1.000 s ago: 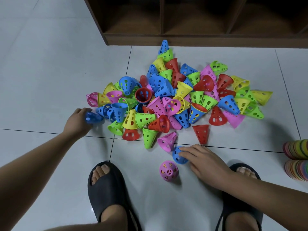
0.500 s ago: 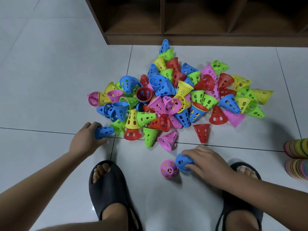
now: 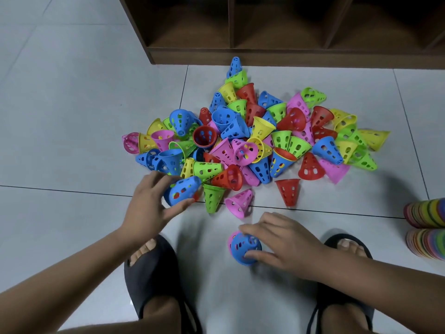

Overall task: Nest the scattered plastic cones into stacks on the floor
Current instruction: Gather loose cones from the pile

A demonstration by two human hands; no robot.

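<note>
A heap of perforated plastic cones (image 3: 255, 138) in blue, green, yellow, red and pink lies scattered on the grey tiled floor. My left hand (image 3: 150, 203) grips a blue cone (image 3: 183, 191) at the heap's near left edge, over a red cone seen through its holes. My right hand (image 3: 281, 242) holds another blue cone (image 3: 245, 248) down over an upright pink cone (image 3: 231, 235), which shows only as a sliver at its left. A pink cone (image 3: 240, 203), a green cone (image 3: 213, 197) and a red cone (image 3: 287, 191) lie loose at the heap's near edge.
A dark wooden shelf unit (image 3: 277, 54) stands on the floor right behind the heap. Two stacks of multicoloured flat discs (image 3: 426, 227) sit at the right edge. My feet in black slippers (image 3: 154, 280) (image 3: 346, 292) stand on the tiles just behind my hands.
My left hand carried its blue cone rightward to the heap's near edge, onto a red cone. My right hand moved its blue cone left and set it over the upright pink cone.
</note>
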